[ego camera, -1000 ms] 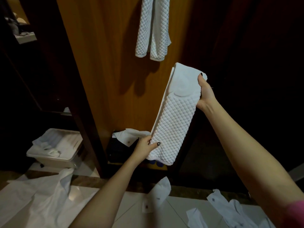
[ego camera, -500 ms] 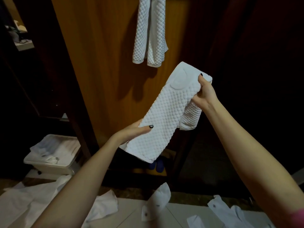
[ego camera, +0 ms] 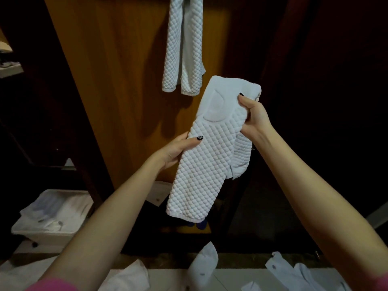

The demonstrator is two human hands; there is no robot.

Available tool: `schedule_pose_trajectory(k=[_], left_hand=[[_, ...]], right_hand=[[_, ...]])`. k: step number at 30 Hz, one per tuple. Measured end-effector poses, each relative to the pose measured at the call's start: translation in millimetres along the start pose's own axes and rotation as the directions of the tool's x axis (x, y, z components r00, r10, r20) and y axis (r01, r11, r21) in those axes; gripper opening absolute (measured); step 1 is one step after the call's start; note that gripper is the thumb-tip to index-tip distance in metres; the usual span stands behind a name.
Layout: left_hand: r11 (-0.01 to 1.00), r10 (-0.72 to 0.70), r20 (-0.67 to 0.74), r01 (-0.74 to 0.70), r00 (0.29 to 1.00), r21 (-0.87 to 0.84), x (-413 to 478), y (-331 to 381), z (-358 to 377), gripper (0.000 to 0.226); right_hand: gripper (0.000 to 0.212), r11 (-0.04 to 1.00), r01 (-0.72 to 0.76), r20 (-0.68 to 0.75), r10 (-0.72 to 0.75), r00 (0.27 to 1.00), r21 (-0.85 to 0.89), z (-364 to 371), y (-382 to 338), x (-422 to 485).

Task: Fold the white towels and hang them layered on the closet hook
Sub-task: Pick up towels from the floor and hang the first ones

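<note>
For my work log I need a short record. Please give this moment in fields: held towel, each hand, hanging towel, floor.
held towel: white quilted folded towel, in the air before the orange wooden closet panel
left hand: grips its left edge, mid-length
right hand: grips its upper right part, cloth bunched
hanging towel: second white quilted towel above; hook out of view
floor: white plastic bin with cloth, scattered white garments

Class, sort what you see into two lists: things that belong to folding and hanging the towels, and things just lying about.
Belongs to the job: held towel, gripped by left hand and right hand; hanging towel on the closet panel.
Just lying about: white bin of laundry; white garments on the floor.
</note>
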State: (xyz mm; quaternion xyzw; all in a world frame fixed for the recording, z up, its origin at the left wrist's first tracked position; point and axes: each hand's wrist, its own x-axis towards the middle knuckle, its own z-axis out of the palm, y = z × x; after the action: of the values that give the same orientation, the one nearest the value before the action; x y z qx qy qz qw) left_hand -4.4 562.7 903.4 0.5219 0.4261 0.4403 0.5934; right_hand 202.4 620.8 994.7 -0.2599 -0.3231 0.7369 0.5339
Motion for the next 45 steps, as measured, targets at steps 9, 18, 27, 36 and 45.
schedule_pose_trajectory(k=[9, 18, 27, 36, 45], left_hand=[[1.0, 0.004, 0.104, -0.007, 0.995, 0.027, 41.2, 64.8, -45.6, 0.048], [0.898, 0.093, 0.195, -0.167, 0.976, 0.406, 71.0, 196.2, -127.3, 0.04], [0.858, 0.309, 0.171, -0.352, 0.936, 0.374, 97.2, 317.2, -187.5, 0.038], [0.765, 0.49, 0.144, -0.503, 0.86, 0.402, 151.6, 408.5, -210.8, 0.041], [0.751, 0.522, 0.082, -0.503, 0.849, 0.428, 227.7, 435.2, -261.0, 0.039]], right_hand=[[0.028, 0.973, 0.183, -0.063, -0.176, 0.982, 0.138, 38.5, -23.3, 27.2], [0.033, 0.927, 0.365, -0.168, -0.347, 0.923, 0.091, 103.6, -62.8, 63.2], [0.009, 0.731, 0.622, -0.026, -0.653, 0.757, -0.281, 191.2, -121.6, 106.2], [0.006, 0.683, 0.647, -0.025, -0.694, 0.719, -0.338, 234.0, -185.6, 168.9], [0.009, 0.643, 0.681, 0.086, -0.702, 0.707, -0.352, 230.7, -192.4, 276.7]])
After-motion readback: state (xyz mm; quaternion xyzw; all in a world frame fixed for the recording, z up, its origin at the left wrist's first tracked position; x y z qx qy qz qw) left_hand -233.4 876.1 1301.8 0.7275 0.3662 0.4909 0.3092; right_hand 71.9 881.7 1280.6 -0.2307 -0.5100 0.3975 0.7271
